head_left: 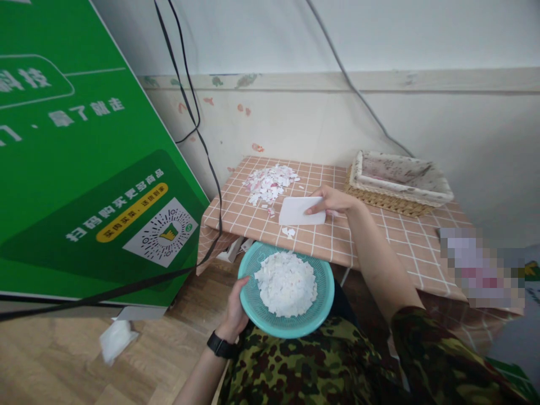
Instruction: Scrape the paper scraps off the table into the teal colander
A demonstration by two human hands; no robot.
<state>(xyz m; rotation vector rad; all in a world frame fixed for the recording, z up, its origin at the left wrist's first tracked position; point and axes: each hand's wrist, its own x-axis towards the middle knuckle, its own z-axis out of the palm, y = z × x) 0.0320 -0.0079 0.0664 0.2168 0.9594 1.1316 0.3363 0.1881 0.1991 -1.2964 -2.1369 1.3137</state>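
Note:
My left hand [237,308] grips the rim of a turquoise plastic colander [324,295] held just below the table's front edge. White paper scraps [287,284] are heaped inside it. Over the table, my right hand [331,201] is closed on the right end of a flat white card [297,211], thumb on its near face. A few scraps [288,232] lie between the card and the table edge. Farther back on the left, a pile of white and pinkish paper scraps [270,183] rests on the tablecloth.
A brown checked cloth covers the table [400,247]. A cloth-lined wicker basket [392,183] stands at the back right. On the left is a large green panel [84,169] with black cables [206,152] hanging before it. A white plastic bag [116,340] lies on the floor.

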